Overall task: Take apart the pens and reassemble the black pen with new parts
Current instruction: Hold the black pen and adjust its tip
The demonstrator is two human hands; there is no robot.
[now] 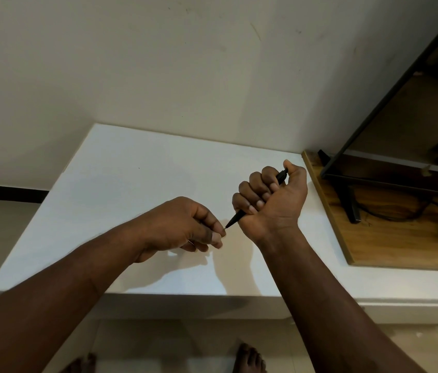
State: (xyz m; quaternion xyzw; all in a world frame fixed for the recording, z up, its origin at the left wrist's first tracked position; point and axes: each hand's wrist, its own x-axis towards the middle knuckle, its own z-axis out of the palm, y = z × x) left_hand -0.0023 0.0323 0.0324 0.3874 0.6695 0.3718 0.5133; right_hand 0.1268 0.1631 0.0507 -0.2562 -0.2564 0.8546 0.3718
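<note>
1. Where the two bare forearms meet above the white rectangular tabletop (121, 184), there are two hands and one slim black plastic pen (235, 218); no other pen or loose part shows on the surface.
2. The right hand (271, 200) is a closed fist wrapped around the pen's barrel, four fingers curled over it and the thumb up by the top end.
3. The pen's black clip end (282, 174) sticks out of the fist at the upper right, beside the thumb.
4. Its tapered tip comes out of the bottom of the fist at the lower left.
5. So the long axis runs on a slant, from upper right down to lower left, with the writing point aimed at the left hand (183, 224).
6. The left hand is drawn into a narrow pinch, thumb and forefinger tips together right at the pen's point; whether they grip the fine tip or only touch it is too small to tell.
7. The pen is held in the air above the right part of the tabletop, not resting on it.
8. Both hands cast shadows on the white surface below them.
9. To the right lies one wooden board (400, 238) with one dark-framed stand (352, 205) on it.
10. Two bare feet (248, 358) show at the bottom edge, on the pale floor.
</note>
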